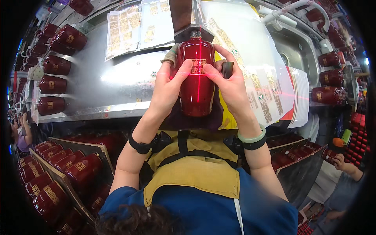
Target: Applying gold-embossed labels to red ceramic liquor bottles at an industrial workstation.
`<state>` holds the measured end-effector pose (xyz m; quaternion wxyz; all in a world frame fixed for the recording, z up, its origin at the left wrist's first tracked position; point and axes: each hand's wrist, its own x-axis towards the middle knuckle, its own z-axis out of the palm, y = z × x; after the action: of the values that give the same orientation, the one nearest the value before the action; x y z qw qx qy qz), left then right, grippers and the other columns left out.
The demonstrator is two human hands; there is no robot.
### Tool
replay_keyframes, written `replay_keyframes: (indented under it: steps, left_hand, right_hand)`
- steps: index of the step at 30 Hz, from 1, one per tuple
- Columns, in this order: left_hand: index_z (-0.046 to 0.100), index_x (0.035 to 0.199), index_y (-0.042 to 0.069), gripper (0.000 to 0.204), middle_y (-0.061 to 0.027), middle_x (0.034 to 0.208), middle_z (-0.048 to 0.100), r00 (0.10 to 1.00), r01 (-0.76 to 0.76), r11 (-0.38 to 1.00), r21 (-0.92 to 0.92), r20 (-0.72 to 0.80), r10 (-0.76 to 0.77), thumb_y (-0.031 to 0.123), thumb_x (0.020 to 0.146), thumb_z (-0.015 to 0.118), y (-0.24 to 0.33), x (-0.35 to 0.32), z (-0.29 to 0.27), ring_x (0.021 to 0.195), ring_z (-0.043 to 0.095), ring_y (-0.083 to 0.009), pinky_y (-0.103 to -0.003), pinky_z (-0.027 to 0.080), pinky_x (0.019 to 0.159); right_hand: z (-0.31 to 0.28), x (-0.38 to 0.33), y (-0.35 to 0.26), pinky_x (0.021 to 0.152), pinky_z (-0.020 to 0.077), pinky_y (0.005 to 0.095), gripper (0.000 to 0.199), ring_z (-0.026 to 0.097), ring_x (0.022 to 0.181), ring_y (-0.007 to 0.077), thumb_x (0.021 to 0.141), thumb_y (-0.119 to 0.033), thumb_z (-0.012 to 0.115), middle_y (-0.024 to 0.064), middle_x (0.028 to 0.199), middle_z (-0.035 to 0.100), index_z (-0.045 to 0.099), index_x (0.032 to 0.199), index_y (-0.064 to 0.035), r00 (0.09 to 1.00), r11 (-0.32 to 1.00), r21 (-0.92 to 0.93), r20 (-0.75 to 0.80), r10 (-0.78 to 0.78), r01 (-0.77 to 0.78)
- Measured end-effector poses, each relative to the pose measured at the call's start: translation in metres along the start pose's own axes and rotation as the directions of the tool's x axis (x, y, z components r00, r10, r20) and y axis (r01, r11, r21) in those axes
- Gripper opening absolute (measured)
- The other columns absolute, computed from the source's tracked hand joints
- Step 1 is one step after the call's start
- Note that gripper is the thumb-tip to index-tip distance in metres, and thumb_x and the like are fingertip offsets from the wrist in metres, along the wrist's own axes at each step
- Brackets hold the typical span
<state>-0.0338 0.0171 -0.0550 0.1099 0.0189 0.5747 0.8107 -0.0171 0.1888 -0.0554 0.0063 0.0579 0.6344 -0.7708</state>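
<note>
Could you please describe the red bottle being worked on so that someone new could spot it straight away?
Start at the long steel bench, then look to its front edge at the middle, under a dark fixture. There the red bottle lies on a dark cloth, pressed by the left hand and right hand. Unlike the bottles lined up along the bench's sides, it has a bright red laser line down its gold label.

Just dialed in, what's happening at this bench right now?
A person holds a red bottle lying on a dark cloth at the edge of a metal bench. The left hand and right hand grip it from either side, both thumbs pressing a gold label on its front. A red laser line runs down the bottle's middle. Label sheets lie behind, and labelled bottles lie in a row at left.
</note>
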Motion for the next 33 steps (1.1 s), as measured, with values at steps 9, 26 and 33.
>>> replay_keyframes:
  steps: [9,26,33]
  left_hand:
    - [0.022,0.159,-0.009,0.077,-0.0188,0.153,0.046,0.999,-0.049,0.996,0.077,0.022,0.048,0.02,0.103,0.066,0.002,-0.01,0.003,0.138,0.049,-0.0216,-0.035,0.04,0.116]
    - [0.027,0.157,-0.008,0.074,-0.0183,0.148,0.05,0.996,-0.087,0.99,0.108,-0.001,0.088,0.016,0.101,0.068,0.002,-0.011,0.006,0.133,0.054,-0.0213,-0.035,0.045,0.111]
    - [0.027,0.158,-0.007,0.073,-0.0179,0.147,0.052,0.996,-0.086,0.99,0.115,-0.008,0.088,0.015,0.102,0.066,0.003,-0.013,0.007,0.131,0.055,-0.0212,-0.034,0.045,0.111]
  right_hand:
    - [-0.004,-0.035,-0.016,0.08,0.0474,0.0246,0.027,0.056,0.086,0.0091,0.101,-0.005,0.062,0.0026,0.097,0.061,0.059,0.128,0.0015,0.978,0.965,-0.18,-0.049,-0.201,0.189]
    - [0.006,-0.045,-0.012,0.072,0.0516,0.0328,0.015,0.068,0.082,0.0232,0.089,-0.004,0.074,0.0112,0.093,0.069,0.069,0.102,-0.0005,0.944,0.862,-0.427,-0.053,-0.326,0.274]
    - [0.008,-0.045,-0.013,0.074,0.0513,0.0333,0.016,0.068,0.084,0.0252,0.087,-0.004,0.075,0.0119,0.092,0.068,0.07,0.102,-0.0016,0.937,0.841,-0.459,-0.052,-0.346,0.285]
